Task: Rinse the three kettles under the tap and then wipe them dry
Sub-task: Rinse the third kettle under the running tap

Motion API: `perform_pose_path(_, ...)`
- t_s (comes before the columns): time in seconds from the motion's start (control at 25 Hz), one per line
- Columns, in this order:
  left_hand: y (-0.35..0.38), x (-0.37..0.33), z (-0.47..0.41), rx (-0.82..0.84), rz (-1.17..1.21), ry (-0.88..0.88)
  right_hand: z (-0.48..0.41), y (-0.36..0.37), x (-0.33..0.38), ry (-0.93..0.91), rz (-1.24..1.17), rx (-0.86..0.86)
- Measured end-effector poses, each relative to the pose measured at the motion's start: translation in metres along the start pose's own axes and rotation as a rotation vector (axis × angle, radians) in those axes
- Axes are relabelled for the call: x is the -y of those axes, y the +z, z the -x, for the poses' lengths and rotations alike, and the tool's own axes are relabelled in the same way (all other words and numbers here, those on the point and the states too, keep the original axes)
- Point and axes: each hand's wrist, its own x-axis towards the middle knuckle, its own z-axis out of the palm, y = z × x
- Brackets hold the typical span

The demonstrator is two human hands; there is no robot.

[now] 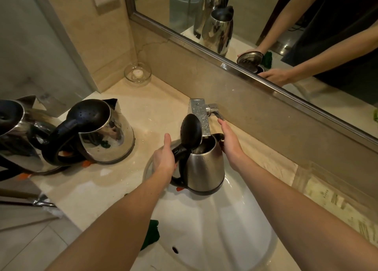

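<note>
A steel kettle with a black handle and its lid flipped up sits over the white sink, its mouth under the chrome tap. My left hand grips the kettle's handle. My right hand lies flat against the spout side, fingers straight and reaching up toward the tap lever. A second steel kettle, lid open, stands on the counter to the left. A third kettle is at the left edge, partly cut off.
A green cloth lies on the counter at the sink's near left rim. A glass bowl sits in the back corner. The mirror runs along the wall behind the tap. Beige counter lies between kettles and sink.
</note>
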Motion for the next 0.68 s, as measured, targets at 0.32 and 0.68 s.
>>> perform_pose_path(0.32,-0.003,0.012,-0.007,0.024,0.067,-0.017,-0.010,0.010,-0.026,0.056,0.019,-0.092)
perform_pose_path(0.68,-0.001,0.024,-0.018,0.039,0.123,-0.015,-0.018,0.027,-0.056,0.119,0.003,-0.157)
